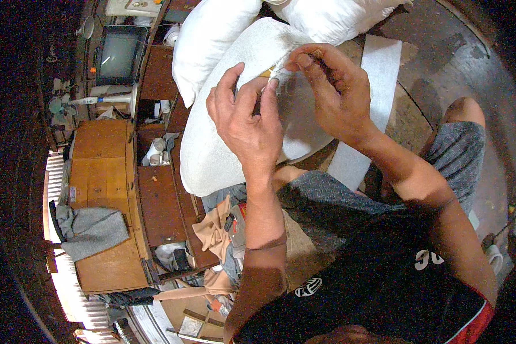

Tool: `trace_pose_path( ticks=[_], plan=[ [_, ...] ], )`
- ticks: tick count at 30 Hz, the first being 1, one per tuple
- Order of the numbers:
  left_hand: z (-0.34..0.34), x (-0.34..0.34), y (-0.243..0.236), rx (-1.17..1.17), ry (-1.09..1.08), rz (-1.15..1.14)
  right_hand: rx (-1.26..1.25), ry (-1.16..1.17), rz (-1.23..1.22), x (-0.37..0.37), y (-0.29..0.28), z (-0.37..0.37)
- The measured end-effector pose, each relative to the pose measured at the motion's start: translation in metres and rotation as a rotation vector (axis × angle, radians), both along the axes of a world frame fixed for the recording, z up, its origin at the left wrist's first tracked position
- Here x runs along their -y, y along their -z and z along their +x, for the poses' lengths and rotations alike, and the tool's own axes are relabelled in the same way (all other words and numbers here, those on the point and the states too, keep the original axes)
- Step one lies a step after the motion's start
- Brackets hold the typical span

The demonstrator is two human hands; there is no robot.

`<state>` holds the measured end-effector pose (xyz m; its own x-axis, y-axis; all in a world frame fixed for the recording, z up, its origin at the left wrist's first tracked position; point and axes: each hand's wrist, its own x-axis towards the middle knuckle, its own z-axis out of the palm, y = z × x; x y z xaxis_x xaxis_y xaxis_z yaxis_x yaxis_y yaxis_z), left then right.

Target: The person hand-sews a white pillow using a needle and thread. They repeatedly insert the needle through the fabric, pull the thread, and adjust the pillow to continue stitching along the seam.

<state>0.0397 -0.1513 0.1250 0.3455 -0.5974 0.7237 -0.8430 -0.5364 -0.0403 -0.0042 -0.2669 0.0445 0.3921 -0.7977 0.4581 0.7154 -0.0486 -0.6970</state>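
A large curved sheet of white felt-like fabric [218,123] lies across my lap and rises in front of me. My left hand [247,117] pinches the fabric near its upper edge, thumb and forefinger close together, the other fingers raised. Beside that thumb, a loose white strand [276,70] hangs at the edge, with a small yellowish patch [266,74] next to it. Just right of it, my right hand [335,86] is closed, thumb against forefinger; what it pinches is too small to make out.
Stuffed white pillows [212,43] lie beyond the fabric. A flat white strip [378,80] lies on the floor at the right. At the left stand a wooden cabinet [100,189] with grey cloth [92,229] over it and a television [120,55]. Crumpled beige cloth [215,229] lies near my left forearm.
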Motion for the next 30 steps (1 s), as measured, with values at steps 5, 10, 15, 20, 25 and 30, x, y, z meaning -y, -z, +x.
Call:
trace_pose_path(
  ticks=[5,10,15,20,25,30],
  plan=[
    [0.001,-0.002,0.001,-0.011,0.015,-0.006,0.026,-0.036,0.05,-0.001,-0.002,0.001],
    [0.001,-0.001,0.0,-0.015,0.006,0.002,-0.056,-0.145,0.001,0.009,-0.003,-0.006],
    [-0.001,0.0,0.0,-0.051,0.003,-0.011,-0.05,-0.184,0.022,0.009,-0.002,-0.007],
    [0.001,-0.001,0.001,-0.016,0.001,0.003,-0.091,-0.138,0.007,0.009,-0.002,-0.004],
    [0.001,-0.003,0.001,-0.007,-0.004,0.004,-0.12,-0.277,0.052,0.016,-0.004,-0.003],
    [0.002,-0.004,0.002,0.0,0.004,0.02,-0.086,-0.482,0.157,0.025,-0.004,-0.003]
  ],
)
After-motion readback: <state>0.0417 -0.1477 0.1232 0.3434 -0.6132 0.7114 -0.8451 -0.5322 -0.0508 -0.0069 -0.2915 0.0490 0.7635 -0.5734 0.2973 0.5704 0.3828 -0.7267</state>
